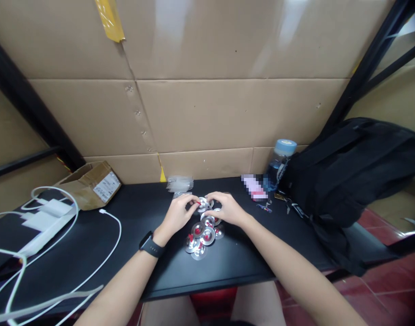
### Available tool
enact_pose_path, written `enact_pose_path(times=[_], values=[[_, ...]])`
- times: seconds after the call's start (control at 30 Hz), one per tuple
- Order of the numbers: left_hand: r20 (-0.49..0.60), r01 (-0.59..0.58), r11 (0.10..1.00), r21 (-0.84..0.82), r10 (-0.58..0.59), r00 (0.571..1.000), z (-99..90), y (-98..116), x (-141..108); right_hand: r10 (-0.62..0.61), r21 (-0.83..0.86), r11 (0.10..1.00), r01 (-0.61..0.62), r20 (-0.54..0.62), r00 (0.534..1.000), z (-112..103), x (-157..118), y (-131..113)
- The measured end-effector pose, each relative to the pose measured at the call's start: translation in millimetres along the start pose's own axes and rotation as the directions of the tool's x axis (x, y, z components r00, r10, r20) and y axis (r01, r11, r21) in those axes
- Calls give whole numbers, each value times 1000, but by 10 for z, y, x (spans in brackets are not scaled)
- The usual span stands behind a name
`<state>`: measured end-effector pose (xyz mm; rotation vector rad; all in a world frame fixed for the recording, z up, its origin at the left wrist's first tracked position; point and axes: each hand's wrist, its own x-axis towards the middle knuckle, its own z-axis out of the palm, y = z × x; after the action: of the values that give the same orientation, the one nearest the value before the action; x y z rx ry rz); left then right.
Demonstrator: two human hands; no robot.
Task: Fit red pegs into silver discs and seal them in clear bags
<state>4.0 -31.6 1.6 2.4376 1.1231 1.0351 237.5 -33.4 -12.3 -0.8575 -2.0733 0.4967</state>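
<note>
Small silver cymbals (pixel 198 229) with red cords lie heaped in the middle of the black table. Just beyond the heap, one cymbal (pixel 203 206) is between my two hands. The thumb and fingertips of my left hand (pixel 180 210) pinch its red cord (pixel 198 203). From the other side my right hand (pixel 227 208) curves round the disc, thumb and fingers on its rim. Some discs of the heap are partly covered by my right hand. A dark watch (pixel 151 244) is on my left wrist.
Clear plastic bags (pixel 180 183) lie behind my hands. An open cardboard box (pixel 95 185), a white power strip (pixel 47 231) and looping white cables (pixel 119 231) are at left. At right stand a blue-lidded bottle (pixel 280 163) and a black backpack (pixel 350 181); keys (pixel 288 206) lie near them.
</note>
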Motion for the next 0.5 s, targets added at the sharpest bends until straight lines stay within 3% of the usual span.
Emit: enact_pose_path(times=[0.2,0.33,0.4,0.5], values=[[-74,-41,995,-92,34,997,-9,200,-13,53,16,999,-52,-67,996,229,2,-136],[-183,102,974,-204,-141,973,62,162,-21,174,127,980,-155,-157,972,192,3,-207],[-166,160,906,-392,-241,956,121,107,-4,215,228,958,-171,-183,959,179,8,-224],[-101,197,717,-669,-350,931,191,35,22,246,298,937,-181,-201,948,194,13,-224]])
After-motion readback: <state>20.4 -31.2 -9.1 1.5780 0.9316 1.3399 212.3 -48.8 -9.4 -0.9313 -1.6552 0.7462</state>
